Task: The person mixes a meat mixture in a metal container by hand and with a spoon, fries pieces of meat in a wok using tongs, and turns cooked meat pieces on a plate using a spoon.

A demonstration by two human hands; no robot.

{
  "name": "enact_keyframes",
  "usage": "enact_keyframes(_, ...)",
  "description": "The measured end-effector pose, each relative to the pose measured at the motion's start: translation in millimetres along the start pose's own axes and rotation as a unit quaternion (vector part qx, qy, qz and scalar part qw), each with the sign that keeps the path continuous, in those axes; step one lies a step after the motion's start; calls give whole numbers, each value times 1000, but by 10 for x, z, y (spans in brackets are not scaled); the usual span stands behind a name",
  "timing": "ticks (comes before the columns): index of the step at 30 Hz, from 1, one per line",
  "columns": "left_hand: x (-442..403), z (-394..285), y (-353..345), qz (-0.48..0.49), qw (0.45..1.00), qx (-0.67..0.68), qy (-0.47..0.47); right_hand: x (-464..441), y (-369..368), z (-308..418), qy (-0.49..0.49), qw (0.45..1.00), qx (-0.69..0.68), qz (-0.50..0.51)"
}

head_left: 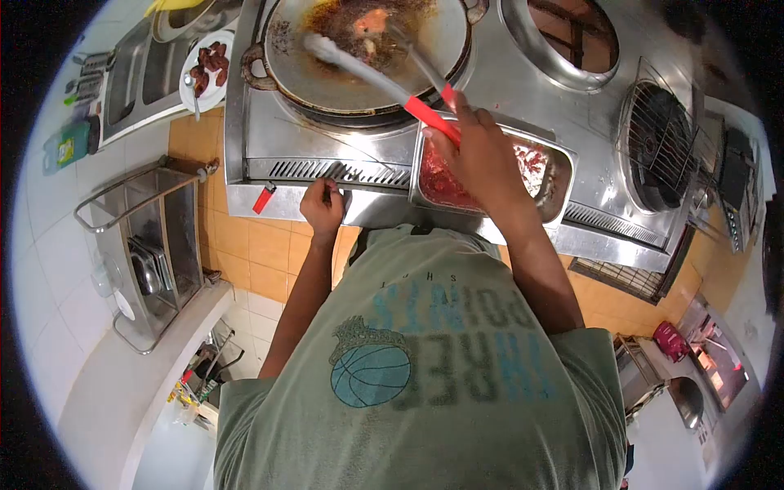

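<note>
My right hand (483, 159) is closed on the red handles of a pair of tongs (367, 77). The tongs' two arms are spread over a wide wok (286, 77) of dark, oily liquid. A pinkish-orange piece of food (371, 22) lies in the wok, near the tips; whether they touch it I cannot tell. Beneath my right hand is a metal tray (557, 184) holding raw red meat (438, 181), partly covered from view by the hand. My left hand (323, 207), fingers curled in, rests at the stove's front edge with nothing visible in it.
A red lighter (265, 198) lies on the stove's front ledge, left of my left hand. Beyond the stove's left side stands a white plate (194, 91) with browned pieces and a spoon. On the right are an open burner ring (543, 69) and a wire rack (665, 122).
</note>
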State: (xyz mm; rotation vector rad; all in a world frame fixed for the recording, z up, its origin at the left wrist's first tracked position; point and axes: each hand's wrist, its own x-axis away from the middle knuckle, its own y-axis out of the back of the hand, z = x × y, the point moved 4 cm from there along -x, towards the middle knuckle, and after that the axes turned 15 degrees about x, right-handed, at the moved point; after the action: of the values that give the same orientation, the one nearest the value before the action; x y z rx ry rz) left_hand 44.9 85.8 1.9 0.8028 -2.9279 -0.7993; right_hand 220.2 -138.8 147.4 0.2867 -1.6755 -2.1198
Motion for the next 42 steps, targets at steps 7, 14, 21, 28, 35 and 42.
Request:
enact_keyframes(7, 10, 48, -3, 3, 1000, 2, 7, 52, 50, 132, 23, 999, -4, 42)
enact_keyframes(14, 8, 11, 4, -1, 1000, -5, -2, 59, -43, 129, 27, 999, 42, 15)
enact_keyframes(21, 0, -16, 15, -11, 1000, -16, -4, 67, -10, 139, 9, 999, 31, 25)
enact_keyframes(28, 2, -22, -4, -18, 1000, 4, -1, 70, -5, 207, 13, 999, -3, 36)
enact_keyframes(35, 6, 0, -1, -7, 1000, 4, 8, -126, -45, -55, -3, 985, -171, 41)
enact_keyframes(42, 10, 25, 6, -29, 999, 16, -7, -340, -347, -338, -142, 867, -431, 207)
